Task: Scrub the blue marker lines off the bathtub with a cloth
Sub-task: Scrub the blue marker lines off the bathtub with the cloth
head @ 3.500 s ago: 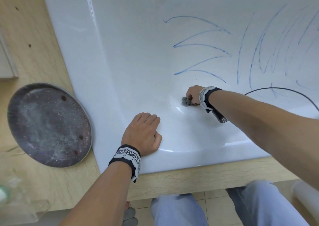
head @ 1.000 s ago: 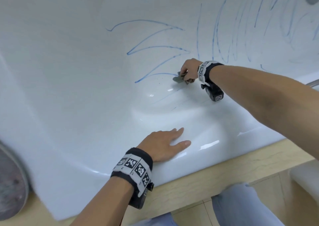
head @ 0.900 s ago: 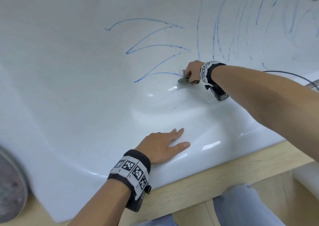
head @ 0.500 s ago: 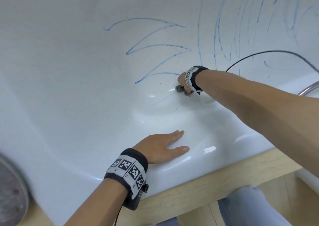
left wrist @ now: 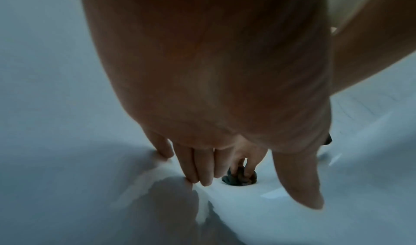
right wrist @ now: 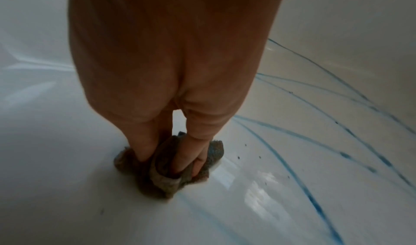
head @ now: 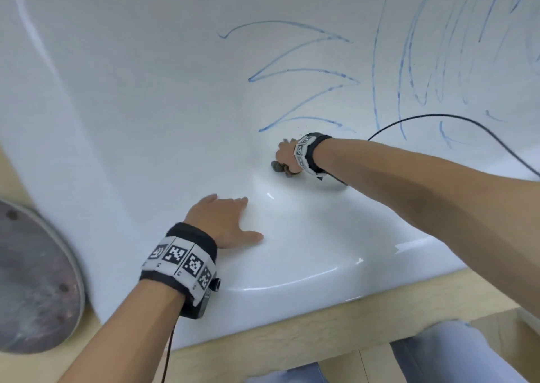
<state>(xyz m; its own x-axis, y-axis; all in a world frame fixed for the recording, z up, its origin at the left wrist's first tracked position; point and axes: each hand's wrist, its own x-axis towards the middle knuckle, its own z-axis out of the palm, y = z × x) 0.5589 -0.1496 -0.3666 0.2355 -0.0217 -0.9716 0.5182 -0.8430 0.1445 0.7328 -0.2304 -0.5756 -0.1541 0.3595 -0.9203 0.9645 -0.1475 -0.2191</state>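
Note:
Blue marker lines (head: 304,73) zigzag across the white bathtub (head: 146,90), and more scribbles (head: 423,61) run at the right. My right hand (head: 285,156) grips a small grey-brown cloth (head: 279,168) and presses it on the tub's curved bottom, just below the lowest zigzag stroke. In the right wrist view the fingers (right wrist: 191,152) curl round the bunched cloth (right wrist: 166,174), with blue lines (right wrist: 315,142) to its right. My left hand (head: 225,222) lies flat on the tub's near slope, fingers (left wrist: 195,163) straight; the cloth (left wrist: 239,178) shows beyond them.
A round rusty metal plate (head: 32,277) lies on the wooden surface (head: 292,341) at the left of the tub. A black cable (head: 438,116) arcs over the tub from my right wrist. My knees in light trousers (head: 450,353) show below the table edge.
My right hand has dragged the cloth down and slightly left from the lowest zigzag stroke toward the tub's curve. The left hand stays flat, shifted a little along the tub's slope.

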